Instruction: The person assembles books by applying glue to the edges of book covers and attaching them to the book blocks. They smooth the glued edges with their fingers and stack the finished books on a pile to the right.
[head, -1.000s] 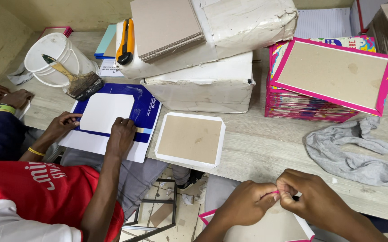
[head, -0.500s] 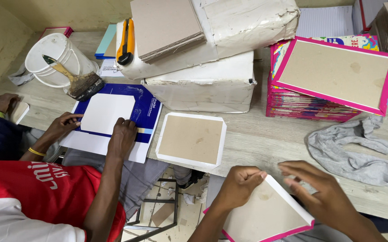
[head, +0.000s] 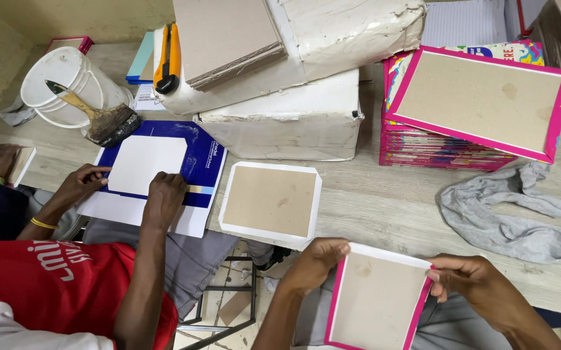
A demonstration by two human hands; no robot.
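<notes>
Even soft light, sharp, slight wide-angle distortion.

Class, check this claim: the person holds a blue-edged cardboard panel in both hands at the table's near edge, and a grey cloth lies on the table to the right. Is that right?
Not quite. The head view shows the rectangular cardboard panel edged in pink, not blue. The rest stands: the left hand and right hand grip its sides at the near edge of the wooden table, and the crumpled grey cloth lies to the right.

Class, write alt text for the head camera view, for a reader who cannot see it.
Left hand and right hand hold a pink-edged cardboard panel above a wooden table. Beside them, a co-worker's hands press white paper onto a blue sheet, near a white bucket with a brush.
</notes>
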